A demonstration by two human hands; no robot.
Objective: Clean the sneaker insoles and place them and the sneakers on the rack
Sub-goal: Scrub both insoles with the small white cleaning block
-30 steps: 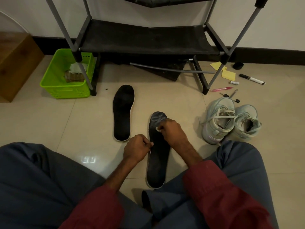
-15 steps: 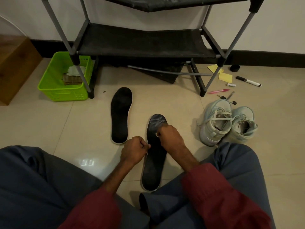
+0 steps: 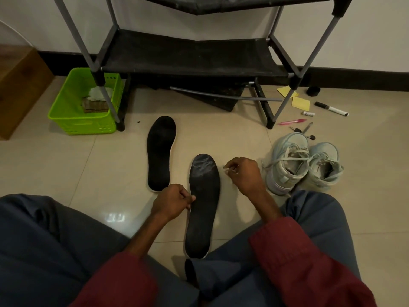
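Two black insoles lie on the tiled floor. The near insole [image 3: 204, 196] has a greyish smear at its toe, and my left hand [image 3: 172, 202] pinches its left edge. My right hand [image 3: 243, 176] hovers just right of that toe, off the insole, fingers curled around a small white scrap [image 3: 225, 167]. The far insole [image 3: 160, 151] lies untouched to the left. A pair of pale blue sneakers [image 3: 287, 165] stands at the right, beside my right knee. The black rack [image 3: 188, 54] stands at the back, its lower shelf bare.
A green basket [image 3: 66, 116] with cloths sits by the rack's left leg, next to a wooden box [image 3: 17, 85]. Yellow notes [image 3: 300, 103], a marker [image 3: 330, 109], a pink pen [image 3: 292, 122] and small tools litter the floor at the right. My knees frame the near insole.
My right hand has come off the near insole's toe and moved right. My left hand still holds the insole's edge.
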